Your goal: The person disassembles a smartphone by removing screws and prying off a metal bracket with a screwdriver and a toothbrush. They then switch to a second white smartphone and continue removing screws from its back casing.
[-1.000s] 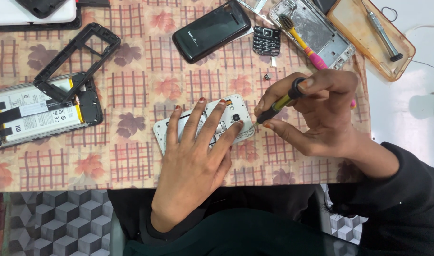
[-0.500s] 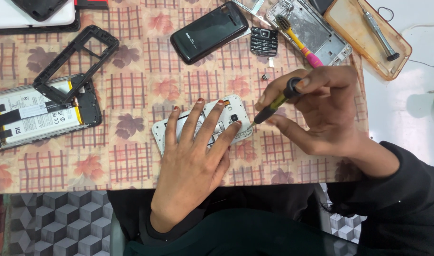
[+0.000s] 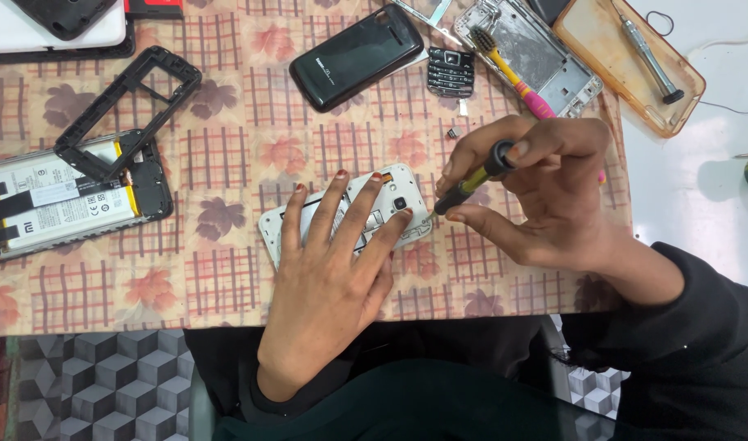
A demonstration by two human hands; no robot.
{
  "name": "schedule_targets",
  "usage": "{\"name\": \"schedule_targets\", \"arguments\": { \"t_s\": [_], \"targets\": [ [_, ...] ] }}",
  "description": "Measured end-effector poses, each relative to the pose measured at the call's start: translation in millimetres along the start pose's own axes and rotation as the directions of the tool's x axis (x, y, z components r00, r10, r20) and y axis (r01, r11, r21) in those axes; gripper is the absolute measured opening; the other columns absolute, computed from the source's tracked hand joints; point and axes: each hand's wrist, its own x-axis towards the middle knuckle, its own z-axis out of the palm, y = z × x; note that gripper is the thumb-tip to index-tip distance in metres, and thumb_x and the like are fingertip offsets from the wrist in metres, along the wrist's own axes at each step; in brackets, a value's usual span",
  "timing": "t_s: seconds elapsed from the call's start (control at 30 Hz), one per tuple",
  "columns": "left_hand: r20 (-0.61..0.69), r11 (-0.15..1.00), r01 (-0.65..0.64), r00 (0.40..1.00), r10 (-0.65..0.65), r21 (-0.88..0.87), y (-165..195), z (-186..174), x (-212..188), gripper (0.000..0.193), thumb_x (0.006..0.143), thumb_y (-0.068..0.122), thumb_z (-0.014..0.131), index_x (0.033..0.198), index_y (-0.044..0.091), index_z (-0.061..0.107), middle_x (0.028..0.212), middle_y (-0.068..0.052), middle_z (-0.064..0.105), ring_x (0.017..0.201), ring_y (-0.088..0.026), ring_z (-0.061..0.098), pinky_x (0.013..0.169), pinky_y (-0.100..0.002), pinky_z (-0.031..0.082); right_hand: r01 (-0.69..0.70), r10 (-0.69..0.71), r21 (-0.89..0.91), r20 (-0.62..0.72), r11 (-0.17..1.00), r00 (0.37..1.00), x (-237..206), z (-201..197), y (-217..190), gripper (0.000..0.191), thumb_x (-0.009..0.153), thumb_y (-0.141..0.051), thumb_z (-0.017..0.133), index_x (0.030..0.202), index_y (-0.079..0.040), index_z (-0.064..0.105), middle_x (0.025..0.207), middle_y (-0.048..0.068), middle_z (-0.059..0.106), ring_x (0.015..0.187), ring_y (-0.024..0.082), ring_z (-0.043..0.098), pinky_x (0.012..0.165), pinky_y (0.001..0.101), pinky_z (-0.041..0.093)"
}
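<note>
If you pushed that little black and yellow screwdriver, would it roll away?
Probably. The screwdriver in the right hand looks round and thin, so it may roll. It seems stiff and light. The patterned cloth might slow it.

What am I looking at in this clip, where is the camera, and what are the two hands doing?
The camera sits on a person's head and looks down at a table with a patterned cloth. No machine here, just two bare hands. The left hand lies flat on a white opened phone, pressing it down. The right hand holds a small screwdriver with its tip at the phone's right edge. Around them lie a black phone back cover, a black frame, an opened phone with its battery showing, a small keypad, a yellow and pink toothbrush and an orange tray holding another screwdriver.
</note>
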Motion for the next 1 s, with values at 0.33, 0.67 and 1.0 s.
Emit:
{"name": "schedule_targets", "arguments": {
  "t_s": [0.33, 0.67, 1.0],
  "targets": [
    [-0.014, 1.0, 0.003, 1.0, -0.003, -0.007, -0.2, 0.9, 0.4, 0.046, 0.093, 0.033, 0.069, 0.136, 0.021, 0.064, 0.15, -0.011, 0.05, 0.145, -0.036, 0.04, 0.122, -0.063, 0.024, 0.047, -0.047, 0.006, -0.019, 0.999, 0.999, -7.8, -4.6, 7.9, 0.065, 0.085, 0.017, 0.067, 0.125, -0.012, 0.024, 0.113, 0.026, 0.055, 0.106, 0.03, 0.07, 0.092, 0.0416, 0.071],
    [-0.019, 1.0, 0.004, 1.0, -0.004, -0.003, -0.5, 1.3, -0.5, 0.045, 0.092, 0.03, 0.07, 0.136, 0.021, 0.064, 0.15, -0.011, 0.05, 0.144, -0.036, 0.041, 0.121, -0.063, 0.025, 0.043, -0.083, -0.258, -0.147, 0.965, 0.986, 2.1, -10.4, 9.0, 0.071, 0.089, 0.024, 0.065, 0.132, -0.01, 0.021, 0.121, 0.021, 0.048, 0.111, 0.031, 0.065, 0.092, 0.0416, 0.071],
    [-0.016, 1.0, -0.001, 1.0, 0.001, -0.01, -1.6, 1.4, -0.1, 0.048, 0.09, 0.031, 0.07, 0.137, 0.021, 0.063, 0.149, -0.012, 0.049, 0.143, -0.036, 0.041, 0.121, -0.064, 0.024, -0.002, -0.05, -0.374, -0.129, 0.927, 0.99, 8.6, -6.4, 3.6, 0.072, 0.091, 0.027, 0.064, 0.133, -0.011, 0.02, 0.122, 0.021, 0.051, 0.113, 0.03, 0.068, 0.094, 0.039, 0.069]
  ]
}}
